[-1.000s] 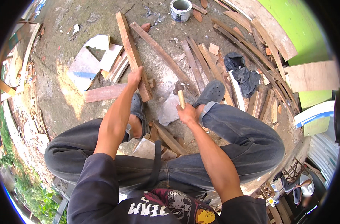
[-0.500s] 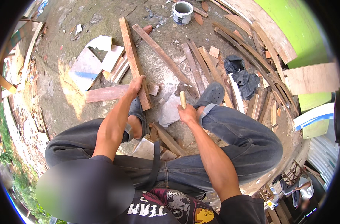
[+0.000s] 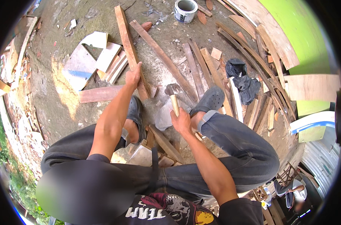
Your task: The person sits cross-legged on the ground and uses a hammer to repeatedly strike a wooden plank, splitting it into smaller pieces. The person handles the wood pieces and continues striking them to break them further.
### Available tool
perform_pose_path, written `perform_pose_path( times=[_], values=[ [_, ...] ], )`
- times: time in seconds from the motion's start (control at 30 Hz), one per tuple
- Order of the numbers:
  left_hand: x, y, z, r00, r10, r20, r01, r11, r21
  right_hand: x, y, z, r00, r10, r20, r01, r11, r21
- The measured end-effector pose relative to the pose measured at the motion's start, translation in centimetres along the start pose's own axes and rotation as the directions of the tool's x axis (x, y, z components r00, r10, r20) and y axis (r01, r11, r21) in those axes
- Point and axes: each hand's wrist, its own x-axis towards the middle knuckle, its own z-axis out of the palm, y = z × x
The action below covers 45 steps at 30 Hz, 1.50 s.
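Observation:
My left hand [image 3: 133, 76] is wrapped round a long reddish-brown wooden batten [image 3: 124, 37], near its close end; the batten points away from me between scattered offcuts. A hammer [image 3: 174, 103] with a pale wooden handle is gripped in my right hand [image 3: 182, 122]. Its dark head is over the ground between my feet, beside a pale grey slab [image 3: 163, 117]. A second long batten [image 3: 161, 58] lies slantwise to the right of the held one. Under the batten's near end, a flat reddish board [image 3: 101, 93] stretches left.
Several wooden strips [image 3: 217, 77] and a crumpled black plastic bag [image 3: 247, 84] lie at right. A paint can [image 3: 185, 10] stands far off. White and grey panel pieces [image 3: 80, 65] lie left. Short blocks [image 3: 164, 144] sit between my legs. Another person [image 3: 296, 191] sits at lower right.
My left hand and the batten have moved a little farther away and left. My right hand has come slightly nearer and left, and the hammer's handle now leans left with its head showing more.

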Motion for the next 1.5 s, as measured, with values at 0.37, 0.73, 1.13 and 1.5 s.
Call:
perform_pose_path(
  times=[0.37, 0.73, 1.13, 1.5],
  values=[
    [-2.2, 1.2, 2.0, 0.993, 0.018, -0.120, -0.005, 0.994, 0.106, 0.7, -2.4, 1.1, 0.999, -0.043, -0.028, 0.047, 0.987, 0.152],
    [-4.8, -0.8, 3.2, 0.977, 0.133, -0.166, -0.120, 0.989, 0.086, 1.5, -2.2, 3.7, 0.982, -0.146, -0.118, 0.170, 0.958, 0.230],
    [-4.0, -1.7, 3.1, 0.963, 0.186, -0.193, -0.181, 0.983, 0.043, 1.1, -4.9, 4.1, 0.985, -0.099, -0.143, 0.135, 0.953, 0.270],
    [-2.8, -2.7, 3.4, 0.957, 0.220, -0.188, -0.231, 0.972, -0.039, 1.4, -3.8, 2.9, 0.998, 0.021, -0.066, -0.003, 0.967, 0.256]
  ],
)
